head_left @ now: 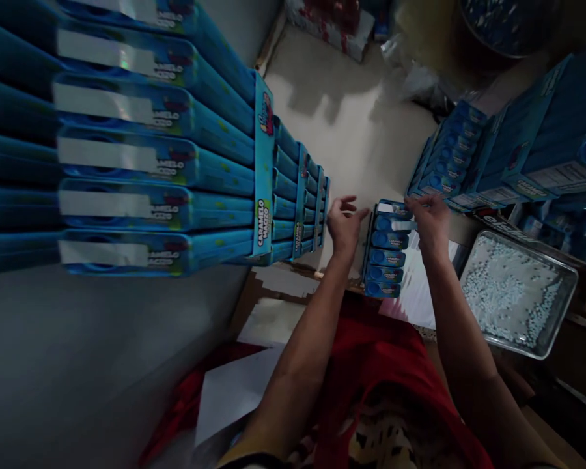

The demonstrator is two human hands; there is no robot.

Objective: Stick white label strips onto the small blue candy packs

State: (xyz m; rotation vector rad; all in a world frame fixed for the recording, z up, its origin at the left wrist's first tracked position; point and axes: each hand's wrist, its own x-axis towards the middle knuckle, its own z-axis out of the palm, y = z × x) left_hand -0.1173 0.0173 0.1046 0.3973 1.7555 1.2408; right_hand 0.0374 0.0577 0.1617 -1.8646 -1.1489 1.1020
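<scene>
A short row of small blue candy boxes (385, 258) marked "CARAMELO MACIZO" stands at the table's front edge. Left of the row, my left hand (342, 228) is open, fingers spread and thumb pointing toward the boxes, apart from them. At the far right corner of the row, my right hand (430, 221) has its fingers pinched together. A white sticker strip (403, 226) runs from the second box to this hand and appears to be in its grip; the exact hold is partly hidden. The farthest box also bears a white strip. The boxes nearer me show none.
A tall stack of blue candy boxes (224, 176) with white strips fills the left. More blue boxes (512, 143) stand at right. A clear tray of small white pellets (512, 293) lies near my right forearm. Plastic bags (415, 78) and a round container (508, 26) sit at the back.
</scene>
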